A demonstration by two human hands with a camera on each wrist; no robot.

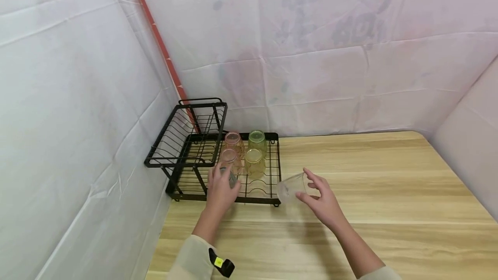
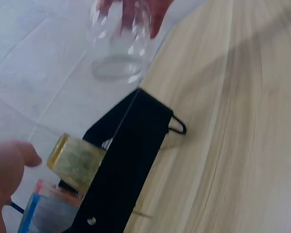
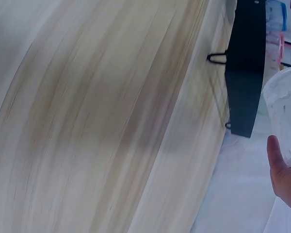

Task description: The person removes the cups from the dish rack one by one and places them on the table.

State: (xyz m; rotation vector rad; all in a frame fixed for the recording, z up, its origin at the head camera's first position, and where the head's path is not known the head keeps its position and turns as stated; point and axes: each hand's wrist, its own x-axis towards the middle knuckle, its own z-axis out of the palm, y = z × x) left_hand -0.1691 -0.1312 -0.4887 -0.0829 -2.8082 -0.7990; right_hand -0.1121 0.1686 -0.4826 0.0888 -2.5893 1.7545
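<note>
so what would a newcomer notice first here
Probably the black two-tier wire rack on the left of the pale wood-grain table, with upturned pink, yellow and green glass tumblers on the lower tier. Next, perhaps, the clear glass tumbler tilted in the right hand near the rack's front right corner.

Bright, diffuse light fills the head view, its source out of sight; white sheeting [image 1: 78, 98] nearly washes out at left. A soft-edged shadow falls on the wooden table [image 1: 389, 176] below the right hand [image 1: 323, 200]. Both wrist views look duller, bluish and soft — the left one smears the clear glass [image 2: 119, 65], though highlights glint on it. In the right one, wood grain bows leftward.
</note>
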